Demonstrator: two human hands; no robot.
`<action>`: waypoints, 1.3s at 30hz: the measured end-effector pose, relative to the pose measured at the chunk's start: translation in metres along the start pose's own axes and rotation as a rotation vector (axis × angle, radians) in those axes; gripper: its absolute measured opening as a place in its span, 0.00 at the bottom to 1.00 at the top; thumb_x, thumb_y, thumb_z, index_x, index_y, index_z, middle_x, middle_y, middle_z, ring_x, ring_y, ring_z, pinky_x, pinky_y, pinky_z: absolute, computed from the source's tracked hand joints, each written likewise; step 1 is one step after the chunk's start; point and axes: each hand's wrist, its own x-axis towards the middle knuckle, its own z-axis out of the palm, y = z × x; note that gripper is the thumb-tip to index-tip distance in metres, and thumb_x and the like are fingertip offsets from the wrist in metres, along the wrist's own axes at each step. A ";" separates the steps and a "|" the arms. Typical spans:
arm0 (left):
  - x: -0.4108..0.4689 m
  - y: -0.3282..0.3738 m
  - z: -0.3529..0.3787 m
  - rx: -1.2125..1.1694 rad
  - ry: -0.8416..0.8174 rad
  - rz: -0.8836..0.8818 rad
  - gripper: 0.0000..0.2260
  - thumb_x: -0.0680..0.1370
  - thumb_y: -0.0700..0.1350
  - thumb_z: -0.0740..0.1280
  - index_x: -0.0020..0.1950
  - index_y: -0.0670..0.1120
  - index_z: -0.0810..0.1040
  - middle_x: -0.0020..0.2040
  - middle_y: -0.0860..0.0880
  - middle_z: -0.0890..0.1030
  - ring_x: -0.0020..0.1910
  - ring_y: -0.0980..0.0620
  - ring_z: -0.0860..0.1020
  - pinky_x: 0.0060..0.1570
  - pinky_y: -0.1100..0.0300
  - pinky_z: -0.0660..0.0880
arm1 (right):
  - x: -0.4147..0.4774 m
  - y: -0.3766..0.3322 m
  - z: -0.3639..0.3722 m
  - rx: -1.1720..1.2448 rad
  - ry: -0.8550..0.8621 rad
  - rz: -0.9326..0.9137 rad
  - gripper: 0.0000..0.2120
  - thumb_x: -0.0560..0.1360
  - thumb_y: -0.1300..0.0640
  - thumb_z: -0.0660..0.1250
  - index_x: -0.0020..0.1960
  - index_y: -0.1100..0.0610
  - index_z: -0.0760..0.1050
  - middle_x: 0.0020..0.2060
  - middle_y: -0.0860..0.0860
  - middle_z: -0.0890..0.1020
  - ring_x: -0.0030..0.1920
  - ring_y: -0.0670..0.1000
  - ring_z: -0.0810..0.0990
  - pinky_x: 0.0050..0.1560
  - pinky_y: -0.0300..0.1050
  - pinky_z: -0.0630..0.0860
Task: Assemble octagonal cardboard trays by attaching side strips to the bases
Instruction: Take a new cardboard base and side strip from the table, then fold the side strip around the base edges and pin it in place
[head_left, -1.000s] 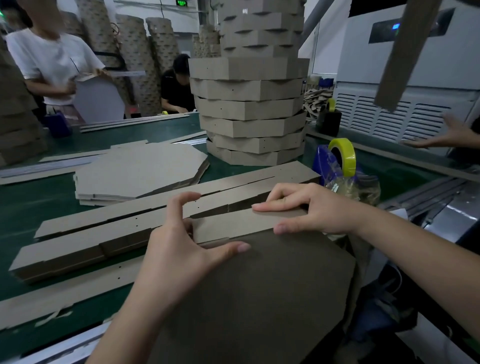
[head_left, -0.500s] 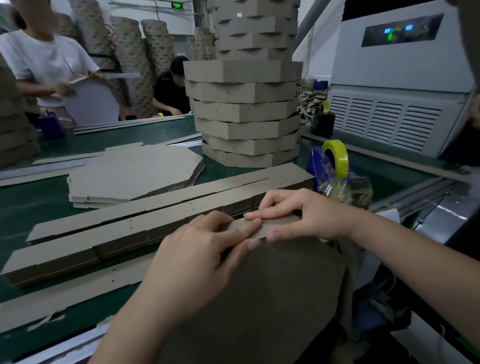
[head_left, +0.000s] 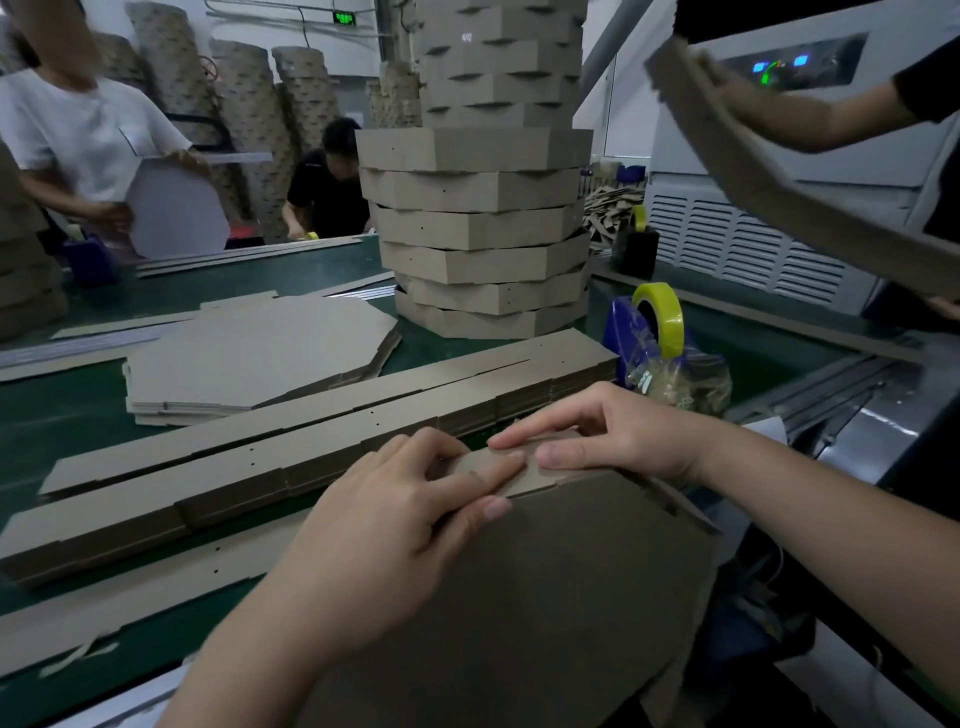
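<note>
**Visitor:** Where is the tray right now?

**Worker:** At the near edge of the green table, tilted up toward me. The octagonal base has its far edge uppermost. The side strip lies folded along that edge and runs on down the right-hand corner.

**Visitor:** And your fingers?

**Worker:** Both hands pinch. My left hand nips the strip against the base between thumb and forefinger. My right hand does the same just beside it, with the fingertips of the two hands nearly meeting.

**Visitor:** What could spoil it?

**Worker:** The seam, as I judge it. If either pinch slackens, the strip may spring off the edge, because creased board wants to open. If I press unevenly, the fold could sit off the corner and the next side would run crooked. I can't see what the base rests on below, so it may slip downward. The stack of strips lies just beyond my knuckles, and a nudge could shift it. The tape dispenser stands to the right, and neither hand is free to reach it.
</note>
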 end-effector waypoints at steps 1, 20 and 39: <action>0.000 -0.001 -0.001 0.020 -0.012 0.009 0.23 0.74 0.68 0.41 0.68 0.74 0.61 0.58 0.60 0.70 0.56 0.58 0.71 0.52 0.62 0.67 | -0.001 0.000 0.000 -0.019 0.002 0.005 0.15 0.77 0.56 0.67 0.64 0.50 0.78 0.59 0.43 0.82 0.60 0.41 0.78 0.58 0.31 0.72; 0.005 -0.003 0.007 0.015 0.048 -0.004 0.24 0.77 0.63 0.44 0.69 0.66 0.67 0.58 0.54 0.73 0.56 0.53 0.73 0.52 0.58 0.70 | -0.037 0.044 -0.087 -0.365 1.180 0.665 0.15 0.80 0.46 0.60 0.51 0.55 0.81 0.50 0.53 0.82 0.39 0.50 0.75 0.40 0.46 0.70; 0.009 0.001 0.008 0.019 0.027 0.008 0.25 0.77 0.62 0.43 0.71 0.66 0.65 0.60 0.55 0.72 0.58 0.53 0.71 0.56 0.56 0.69 | -0.024 0.061 -0.096 0.782 1.291 0.629 0.07 0.73 0.61 0.71 0.38 0.57 0.75 0.29 0.48 0.69 0.29 0.45 0.67 0.37 0.46 0.75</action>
